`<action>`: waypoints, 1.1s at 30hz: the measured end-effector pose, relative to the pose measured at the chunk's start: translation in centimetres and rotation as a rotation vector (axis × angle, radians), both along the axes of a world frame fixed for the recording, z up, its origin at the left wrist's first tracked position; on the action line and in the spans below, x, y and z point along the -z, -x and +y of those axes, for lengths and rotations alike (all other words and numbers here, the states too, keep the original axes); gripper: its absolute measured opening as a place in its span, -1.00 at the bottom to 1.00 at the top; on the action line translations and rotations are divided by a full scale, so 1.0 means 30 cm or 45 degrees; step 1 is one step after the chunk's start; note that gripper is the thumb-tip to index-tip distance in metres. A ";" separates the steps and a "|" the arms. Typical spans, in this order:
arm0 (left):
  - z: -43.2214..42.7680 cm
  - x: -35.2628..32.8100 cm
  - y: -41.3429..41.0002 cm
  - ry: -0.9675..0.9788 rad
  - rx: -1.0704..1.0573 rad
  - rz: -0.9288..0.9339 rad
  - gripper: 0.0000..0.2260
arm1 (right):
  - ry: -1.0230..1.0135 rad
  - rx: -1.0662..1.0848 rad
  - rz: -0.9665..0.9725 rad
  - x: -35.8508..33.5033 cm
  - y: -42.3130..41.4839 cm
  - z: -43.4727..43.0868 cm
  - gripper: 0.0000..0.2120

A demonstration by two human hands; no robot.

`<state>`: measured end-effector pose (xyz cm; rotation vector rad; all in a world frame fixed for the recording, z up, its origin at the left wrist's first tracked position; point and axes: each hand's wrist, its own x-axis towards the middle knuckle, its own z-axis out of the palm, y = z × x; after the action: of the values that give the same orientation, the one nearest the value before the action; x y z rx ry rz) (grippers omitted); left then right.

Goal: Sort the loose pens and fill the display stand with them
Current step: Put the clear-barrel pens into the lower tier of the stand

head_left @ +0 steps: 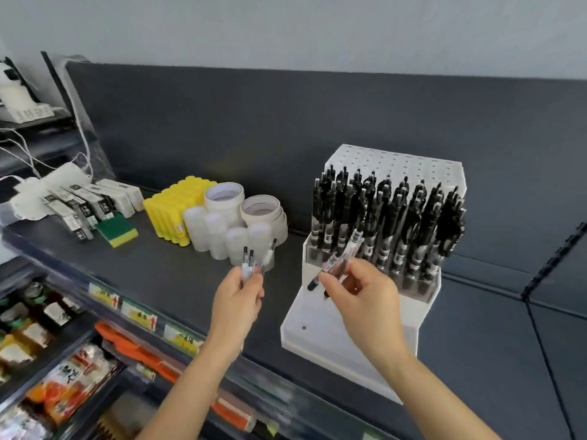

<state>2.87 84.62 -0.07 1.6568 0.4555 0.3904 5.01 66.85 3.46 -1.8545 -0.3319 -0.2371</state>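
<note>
A white stepped display stand (320,322) stands on the dark shelf at the right, its middle rows packed with black pens (390,217); the top rows and the low front step show open holes. My left hand (236,300) grips a small bunch of clear pens (251,263) with black tips pointing up, left of the stand. My right hand (365,290) pinches one clear pen (340,258) held slanted, tip down, just over the stand's front rows.
On the shelf to the left lie white tape rolls (241,214), a yellow pack (178,211), a green-yellow sponge (117,229) and small white boxes (85,201). A lower shelf with packaged goods (73,376) sits below the front edge. A dark back panel (286,122) rises behind.
</note>
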 end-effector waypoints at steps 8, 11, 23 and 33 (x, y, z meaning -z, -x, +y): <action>0.082 0.004 -0.091 -0.012 0.280 0.064 -0.80 | 0.096 0.275 0.103 0.010 0.008 0.107 -0.80; 0.092 0.007 -0.103 0.018 0.349 0.079 -0.82 | 0.184 0.361 0.111 0.020 0.009 0.129 -0.78; 0.092 -0.007 -0.091 0.091 0.435 0.056 -0.86 | 0.466 0.402 0.017 0.089 -0.006 0.186 -0.84; 0.052 -0.030 -0.084 0.215 0.505 -0.039 -0.85 | 0.337 0.426 0.047 0.071 0.006 0.139 -0.87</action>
<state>5.40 86.19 0.84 1.5295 0.1257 0.0798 4.83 71.03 1.34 -2.1700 -0.0234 -0.4020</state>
